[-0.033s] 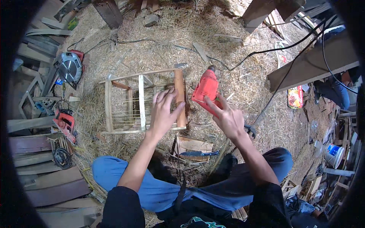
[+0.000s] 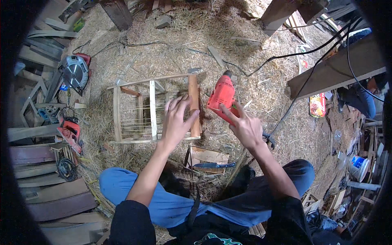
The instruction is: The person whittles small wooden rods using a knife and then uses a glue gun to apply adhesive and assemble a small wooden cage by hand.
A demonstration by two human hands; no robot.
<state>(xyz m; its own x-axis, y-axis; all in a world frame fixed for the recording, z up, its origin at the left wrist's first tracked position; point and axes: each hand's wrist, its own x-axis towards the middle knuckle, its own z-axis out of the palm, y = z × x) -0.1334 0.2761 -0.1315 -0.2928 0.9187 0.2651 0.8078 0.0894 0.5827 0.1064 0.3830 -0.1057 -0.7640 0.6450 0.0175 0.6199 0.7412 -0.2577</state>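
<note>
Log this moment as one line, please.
left hand: on frame | right hand: at drill | knife: unheld | circular saw: unheld, far left

under the left thumb (image 2: 191, 118) lies a brown wooden rail (image 2: 193, 87); beneath the right fingers (image 2: 229, 115), a red electric drill (image 2: 222, 93).

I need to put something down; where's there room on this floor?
A straw-strewn patch lies right of the red drill, up to the black cables; a narrower one runs between the circular saw and the wooden frame. It's crowded in front of your legs, where a knife and board lie, and along the planks at left.
</note>
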